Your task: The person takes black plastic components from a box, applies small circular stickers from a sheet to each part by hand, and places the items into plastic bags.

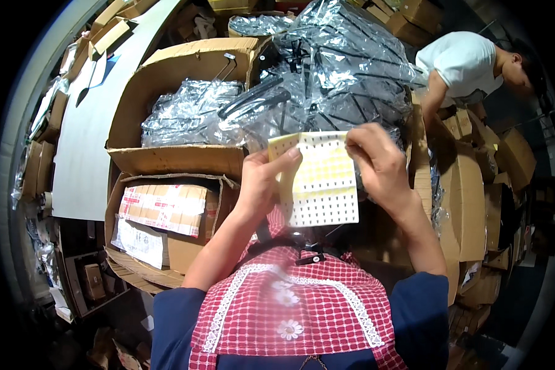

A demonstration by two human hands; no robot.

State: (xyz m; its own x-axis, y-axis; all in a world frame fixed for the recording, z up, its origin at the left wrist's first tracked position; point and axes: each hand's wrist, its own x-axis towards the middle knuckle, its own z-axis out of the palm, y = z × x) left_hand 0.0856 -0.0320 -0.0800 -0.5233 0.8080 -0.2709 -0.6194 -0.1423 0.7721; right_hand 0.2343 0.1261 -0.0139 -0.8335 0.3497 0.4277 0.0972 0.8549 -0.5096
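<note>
A sheet of small round stickers [324, 185], white with dark marks and a yellow backing showing in its upper middle, is held up in front of my chest. My left hand [262, 179] grips its left edge, thumb lying across the front and fingers behind. At the upper right corner, my right hand [379, 160] has its thumb and fingers pinched together against the sheet's edge. Whether a loose sticker is between those fingertips cannot be made out. Beyond the sheet lie clear plastic bags [351, 61] holding black rod-like parts.
An open cardboard box [179, 160] at the left holds more bagged parts. Nearer stands a box with a taped carton [163, 206] inside. A pale tabletop [92, 148] runs along the far left. Another person [459, 68] bends over boxes at the right.
</note>
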